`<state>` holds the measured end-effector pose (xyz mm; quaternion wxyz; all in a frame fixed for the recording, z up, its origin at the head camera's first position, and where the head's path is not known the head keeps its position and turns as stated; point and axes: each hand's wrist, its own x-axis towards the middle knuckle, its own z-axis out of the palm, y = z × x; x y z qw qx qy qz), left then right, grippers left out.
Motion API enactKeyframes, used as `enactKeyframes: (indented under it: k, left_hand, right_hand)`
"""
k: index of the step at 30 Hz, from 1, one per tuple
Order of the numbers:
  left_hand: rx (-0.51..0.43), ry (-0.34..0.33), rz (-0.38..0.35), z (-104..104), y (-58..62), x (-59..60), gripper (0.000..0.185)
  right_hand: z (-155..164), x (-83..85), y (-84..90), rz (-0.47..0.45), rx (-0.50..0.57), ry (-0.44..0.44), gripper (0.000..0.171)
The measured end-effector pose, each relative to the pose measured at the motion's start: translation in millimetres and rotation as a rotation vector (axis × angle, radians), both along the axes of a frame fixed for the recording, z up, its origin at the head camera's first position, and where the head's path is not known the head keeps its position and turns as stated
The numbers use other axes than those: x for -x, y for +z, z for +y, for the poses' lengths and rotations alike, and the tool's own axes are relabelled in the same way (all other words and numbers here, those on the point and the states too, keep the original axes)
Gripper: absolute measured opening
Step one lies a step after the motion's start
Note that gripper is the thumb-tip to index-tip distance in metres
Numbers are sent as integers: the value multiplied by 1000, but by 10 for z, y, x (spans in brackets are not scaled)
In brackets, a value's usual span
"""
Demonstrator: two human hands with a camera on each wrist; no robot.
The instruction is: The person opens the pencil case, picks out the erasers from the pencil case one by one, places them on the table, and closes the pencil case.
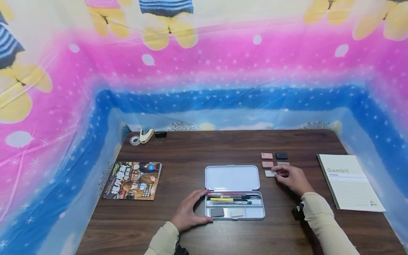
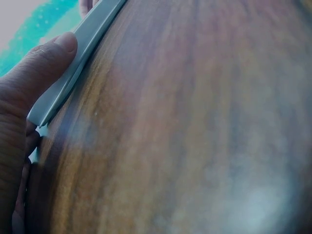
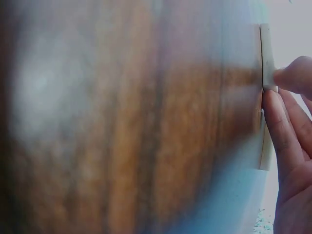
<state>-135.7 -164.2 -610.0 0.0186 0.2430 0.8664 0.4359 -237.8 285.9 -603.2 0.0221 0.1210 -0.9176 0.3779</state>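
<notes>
An open white metal pencil case (image 1: 232, 177) lies on the table, its lid folded back. Several pens (image 1: 229, 200) fill its upper compartment, while a grey eraser (image 1: 217, 212) and a white eraser (image 1: 237, 213) sit in the lower one. My left hand (image 1: 189, 210) holds the case's left end, thumb along the front edge, as the left wrist view also shows. To the right of the case, my right hand (image 1: 294, 180) pinches a whitish eraser (image 1: 270, 173) low over the table. Beyond it are two pink erasers (image 1: 266, 156), a black eraser (image 1: 282, 156) and a partly covered greyish eraser (image 1: 283, 163).
A comic-style booklet (image 1: 132, 180) lies at the left and a Gambit notepad (image 1: 352, 182) at the right. At the back left are a tape roll (image 1: 135, 140), a cream stapler-like item (image 1: 146, 136) and a black binder clip (image 1: 160, 134). Patterned cloth (image 1: 223, 102) surrounds the table.
</notes>
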Motion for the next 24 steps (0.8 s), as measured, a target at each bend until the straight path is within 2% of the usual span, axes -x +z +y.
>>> enactKeyframes:
  k: [6,15,19,22,24]
  left_hand:
    - [6,10,-33,-17,21,-1,96]
    - [9,16,-34,-26,31,6,96]
    - [23,5,-1,-10,5,9,97]
    - [20,-2,10,0,-8,8,97]
    - [14,-2,11,2,-9,6,97]
  right_hand:
    - [-4,22,11,-97,72,-35,27]
    - [17,41,-28,-115,146,-22,29]
    - [15,-13,17,-86,136,-57,29]
    - [-63,-108,113,-30,141,-94,27]
    - [-183,-197,196,-2,164,-87,25]
